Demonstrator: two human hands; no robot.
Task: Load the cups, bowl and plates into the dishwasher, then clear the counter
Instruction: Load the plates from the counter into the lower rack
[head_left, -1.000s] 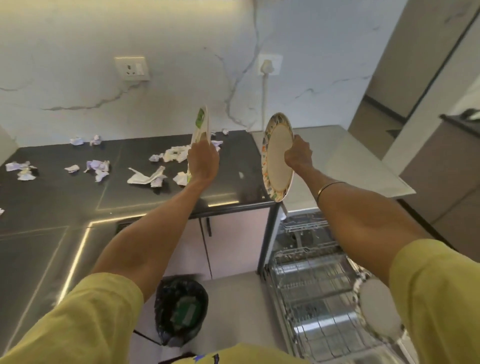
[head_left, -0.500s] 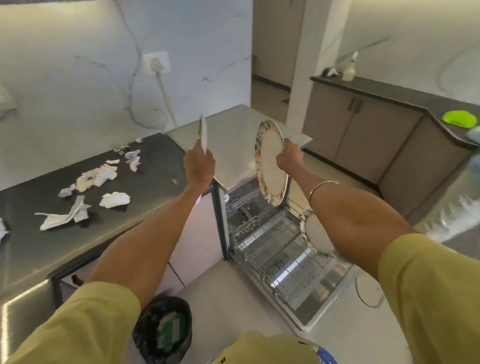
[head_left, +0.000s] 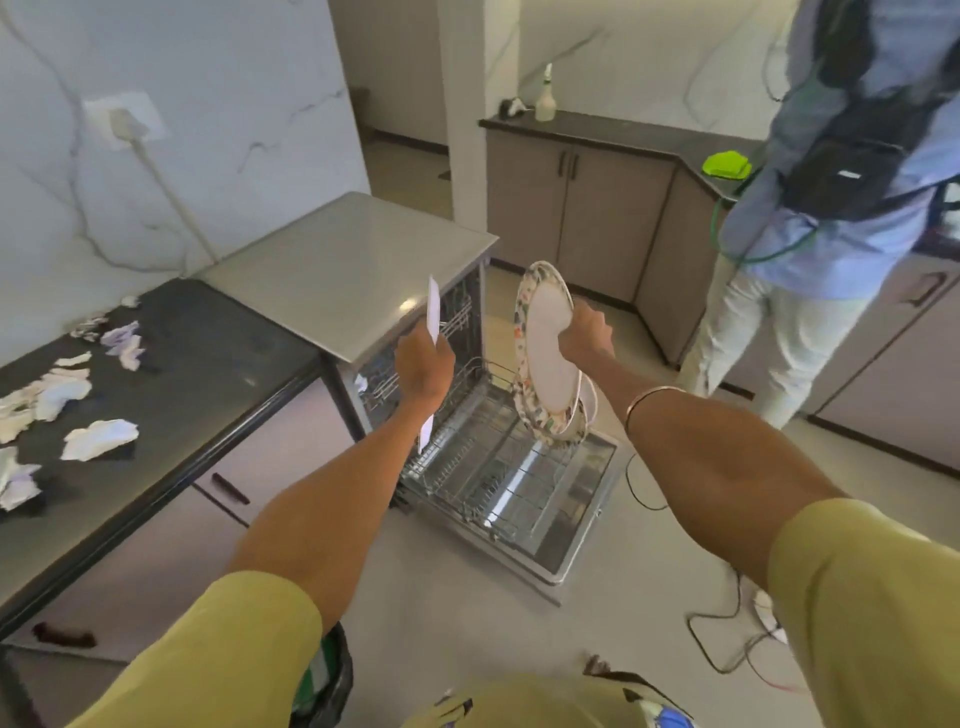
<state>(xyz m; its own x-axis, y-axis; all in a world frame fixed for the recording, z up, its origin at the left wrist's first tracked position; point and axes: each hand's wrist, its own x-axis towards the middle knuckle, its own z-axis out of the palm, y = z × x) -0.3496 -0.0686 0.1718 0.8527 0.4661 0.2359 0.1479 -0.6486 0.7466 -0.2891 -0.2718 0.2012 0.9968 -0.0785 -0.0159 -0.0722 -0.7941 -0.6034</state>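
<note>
Plates gripped on edge, one in left hand (head_left: 423, 364), patterned one (head_left: 545, 358) in right hand (head_left: 584, 338), now carried from desk (head_left: 208, 374) to above open dishwasher rack (head_left: 498, 467)

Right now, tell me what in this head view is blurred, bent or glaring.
Head view: wide-angle bending bows the dark counter edge and the yellow sleeves; the socket on the marble wall is smeared by motion blur; bright glare patches sit on the dishwasher top and inside its open door; the floral plate stays fairly sharp.
</note>
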